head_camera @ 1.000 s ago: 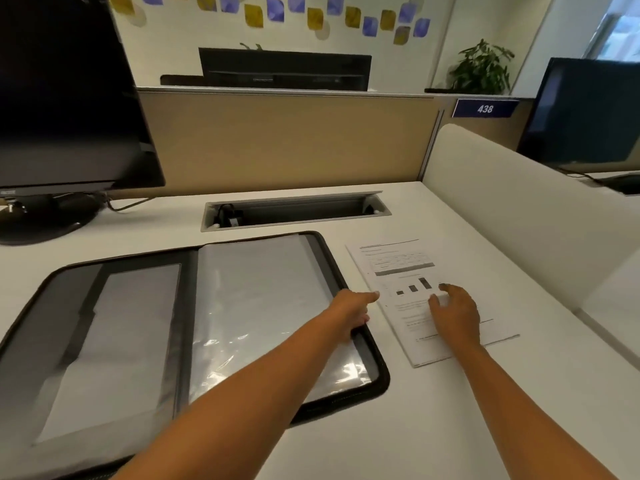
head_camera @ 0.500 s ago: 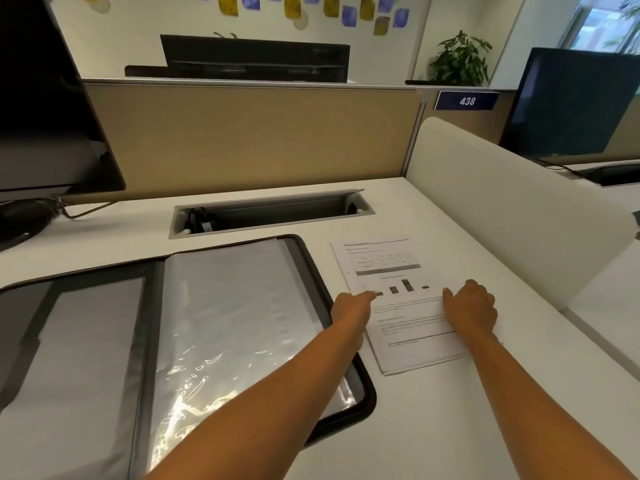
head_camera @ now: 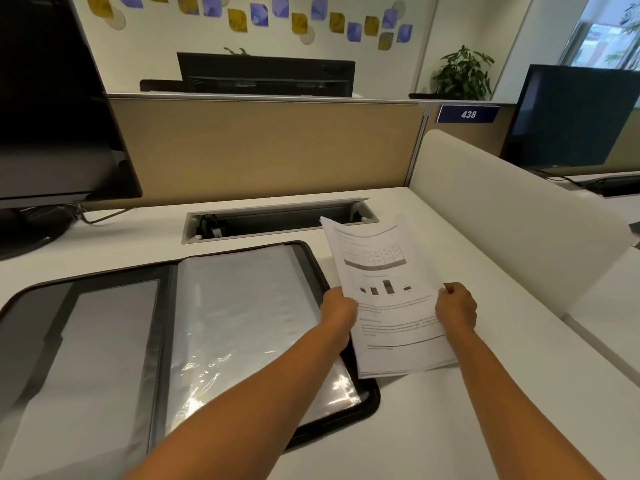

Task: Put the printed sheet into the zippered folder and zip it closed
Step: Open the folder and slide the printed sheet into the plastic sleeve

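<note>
The white desk (head_camera: 433, 427) is smooth, and nobody has a hand on the zippered folder (head_camera: 373, 396). It lies wide open to the left of the action, so a nudge from the paper could send it skating away.

On the folder's right half sits a glossy clear sleeve (head_camera: 242, 306), crinkled at the near end. From this angle there's no telling which edge of it is the open one. If the person guesses wrong, the paper jams against a sealed seam.

Now the printed sheet (head_camera: 388, 271). It's up off the desk at the far end, tilted and bowed across the middle, with its near left corner over the folder's right rim. That bow is the danger: squeeze the two sides inward and it buckles into a crease. Swing it left too low and the leading edge catches the raised black rim.

Both hands are on it. The left hand (head_camera: 341, 308) grips the left edge with fingers wrapped behind the paper. The right hand (head_camera: 455, 306) pinches the right edge, fingers curled tight. One hand has to let go to open the sleeve, and then the sheet will likely droop from a single corner.

Last one to watch: if any margin pokes out when the folder is zipped, it gets chewed.
</note>
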Demonstrator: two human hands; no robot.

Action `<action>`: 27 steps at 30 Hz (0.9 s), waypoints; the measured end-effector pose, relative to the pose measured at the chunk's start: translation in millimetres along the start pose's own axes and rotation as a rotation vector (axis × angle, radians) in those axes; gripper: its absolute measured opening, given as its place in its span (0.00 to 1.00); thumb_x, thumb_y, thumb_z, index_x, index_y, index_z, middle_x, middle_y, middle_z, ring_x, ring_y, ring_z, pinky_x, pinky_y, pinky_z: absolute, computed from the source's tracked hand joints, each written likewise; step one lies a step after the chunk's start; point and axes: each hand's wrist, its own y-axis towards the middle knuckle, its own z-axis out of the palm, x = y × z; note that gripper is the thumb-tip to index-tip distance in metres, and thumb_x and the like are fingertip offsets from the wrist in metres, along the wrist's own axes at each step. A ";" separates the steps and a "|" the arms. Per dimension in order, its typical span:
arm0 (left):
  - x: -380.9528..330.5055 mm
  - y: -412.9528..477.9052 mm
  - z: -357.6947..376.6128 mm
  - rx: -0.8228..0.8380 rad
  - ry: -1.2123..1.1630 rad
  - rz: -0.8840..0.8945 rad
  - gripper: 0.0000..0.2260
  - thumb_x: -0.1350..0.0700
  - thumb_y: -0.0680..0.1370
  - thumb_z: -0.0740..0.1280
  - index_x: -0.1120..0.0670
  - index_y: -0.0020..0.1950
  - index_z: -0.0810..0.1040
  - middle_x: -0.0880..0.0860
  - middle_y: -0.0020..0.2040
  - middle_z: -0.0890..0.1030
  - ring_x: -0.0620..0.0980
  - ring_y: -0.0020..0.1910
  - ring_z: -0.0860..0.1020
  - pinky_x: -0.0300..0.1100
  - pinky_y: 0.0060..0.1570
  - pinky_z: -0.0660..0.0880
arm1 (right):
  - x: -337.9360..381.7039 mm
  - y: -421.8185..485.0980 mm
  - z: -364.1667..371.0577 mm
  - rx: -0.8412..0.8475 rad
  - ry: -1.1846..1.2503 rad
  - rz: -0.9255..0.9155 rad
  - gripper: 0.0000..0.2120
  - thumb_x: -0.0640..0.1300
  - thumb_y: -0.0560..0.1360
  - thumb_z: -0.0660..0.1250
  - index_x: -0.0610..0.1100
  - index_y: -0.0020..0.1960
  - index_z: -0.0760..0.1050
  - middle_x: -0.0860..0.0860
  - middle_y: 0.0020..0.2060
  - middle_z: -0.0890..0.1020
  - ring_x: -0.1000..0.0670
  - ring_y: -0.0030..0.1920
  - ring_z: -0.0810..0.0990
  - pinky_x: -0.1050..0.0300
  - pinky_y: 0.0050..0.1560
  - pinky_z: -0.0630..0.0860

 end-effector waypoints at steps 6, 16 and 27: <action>-22.2 -23.1 -48.6 -0.050 -0.056 0.180 0.08 0.62 0.79 0.59 0.56 0.54 0.75 0.54 0.49 0.80 0.52 0.44 0.80 0.43 0.39 0.78 | 34.7 -29.1 8.1 0.086 0.305 -0.074 0.14 0.40 0.79 0.53 0.36 0.62 0.69 0.38 0.59 0.75 0.43 0.53 0.73 0.52 0.53 0.71; -37.5 -58.6 -154.7 -0.168 -0.123 0.423 0.11 0.64 0.79 0.58 0.56 0.59 0.74 0.52 0.50 0.80 0.52 0.48 0.79 0.46 0.47 0.78 | 104.3 -109.6 37.1 0.404 0.612 -0.245 0.07 0.44 0.79 0.57 0.45 0.56 0.67 0.46 0.53 0.77 0.46 0.51 0.77 0.54 0.45 0.76; -13.6 -106.2 -226.5 -0.213 -0.087 0.495 0.09 0.63 0.74 0.66 0.50 0.49 0.76 0.50 0.48 0.81 0.49 0.46 0.80 0.47 0.46 0.79 | 111.5 -174.2 59.0 0.678 0.680 -0.394 0.16 0.47 0.75 0.65 0.47 0.61 0.70 0.50 0.51 0.80 0.46 0.49 0.80 0.53 0.46 0.80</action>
